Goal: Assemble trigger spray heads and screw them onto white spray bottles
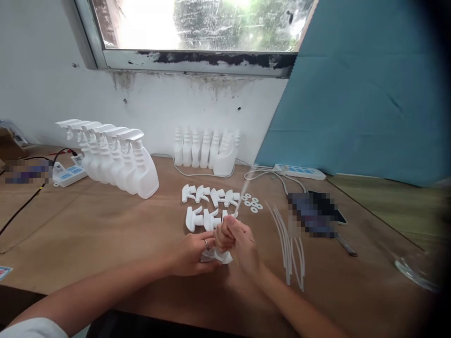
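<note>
My left hand point(190, 253), with a ring on one finger, is closed around a white trigger spray head point(224, 257) low over the table's front. Right beside it, my right hand point(241, 241) is wrapped round a thin translucent tube point(245, 186), which sticks up out of the fist. The tube's lower end is hidden by my fingers, so I cannot tell whether it sits in the spray head. Beyond my hands lie two rows of white spray heads point(194, 219). Several white ring washers point(254, 203) are to their right, and several loose tubes point(288, 249) lie further right.
Assembled spray bottles point(146, 176) stand in a row at the left. White bottles without spray heads point(225, 157) stand against the wall. Power strips point(70, 175) with cables are at both sides. A dark phone-like device point(326, 206) and a glass object point(414, 274) sit at the right.
</note>
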Demonstrator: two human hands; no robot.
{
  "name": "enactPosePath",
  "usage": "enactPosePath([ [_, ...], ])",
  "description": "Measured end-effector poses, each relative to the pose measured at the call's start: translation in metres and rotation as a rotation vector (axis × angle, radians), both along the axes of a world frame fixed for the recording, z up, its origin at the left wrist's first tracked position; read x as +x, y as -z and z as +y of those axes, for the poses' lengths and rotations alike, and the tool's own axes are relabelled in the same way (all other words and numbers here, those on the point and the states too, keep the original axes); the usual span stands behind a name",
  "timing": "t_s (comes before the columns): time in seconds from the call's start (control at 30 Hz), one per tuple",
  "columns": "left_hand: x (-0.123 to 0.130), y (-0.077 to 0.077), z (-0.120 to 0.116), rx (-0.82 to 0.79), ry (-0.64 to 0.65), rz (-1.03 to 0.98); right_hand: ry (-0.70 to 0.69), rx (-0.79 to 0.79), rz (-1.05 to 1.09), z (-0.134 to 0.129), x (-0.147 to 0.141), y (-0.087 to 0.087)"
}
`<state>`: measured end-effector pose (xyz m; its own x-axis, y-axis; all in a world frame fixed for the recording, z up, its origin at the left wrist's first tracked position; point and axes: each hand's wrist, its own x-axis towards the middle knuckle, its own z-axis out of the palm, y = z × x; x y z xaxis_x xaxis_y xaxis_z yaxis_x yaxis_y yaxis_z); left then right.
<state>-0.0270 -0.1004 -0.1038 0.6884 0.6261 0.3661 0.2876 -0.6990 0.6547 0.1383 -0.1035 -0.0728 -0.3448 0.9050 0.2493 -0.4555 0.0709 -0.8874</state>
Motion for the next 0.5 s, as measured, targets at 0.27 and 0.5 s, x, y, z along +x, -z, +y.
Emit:
enactPosePath([
  [0.27, 0.039, -0.037, 0.013, -0.086, -0.109, -0.221, 0.28, 0.058, -0.444, -0.024, 0.065, 0.006],
  [0.5, 0.094, -0.061, 0.079, 0.114, 0.173, -0.181, 0.773, -0.11, -0.188, -0.043, 0.11, 0.013],
])
